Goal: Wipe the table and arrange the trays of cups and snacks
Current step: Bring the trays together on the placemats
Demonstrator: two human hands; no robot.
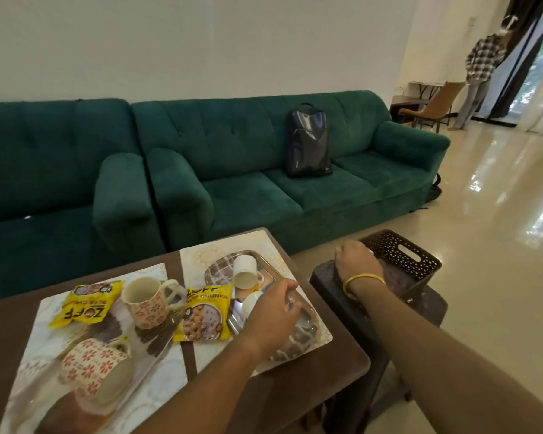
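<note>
- Trays sit on two pale placemats on the brown table [311, 380]: the metal tray [265, 267] on the right mat holds a white cup [244, 270] on its side and a yellow snack packet [206, 314] lapping its left edge; the striped tray [157, 336] on the left mat carries an upright floral mug [146, 302], a tipped floral mug [94, 368] nearer the camera and a second snack packet [87, 303].
- Left hand [271, 314] rests over the near part of the metal tray, fingers curled together beside another white cup [252, 303]; whether they are clamped on the cup or the tray rim I cannot tell.
- Right hand [356, 260] reaches right, off the table, into the dark perforated basket [402, 255] on a black stool [389, 311], fingers bent closed, apparently on something inside; the contents are hidden.
- No wiping cloth is visible, so the basket reach is probably for one.
- To do this well: steady the tray while lifting, stand the tipped cups upright first so they do not roll, clear one mat at a time, and wipe toward the table's near edge.
</note>
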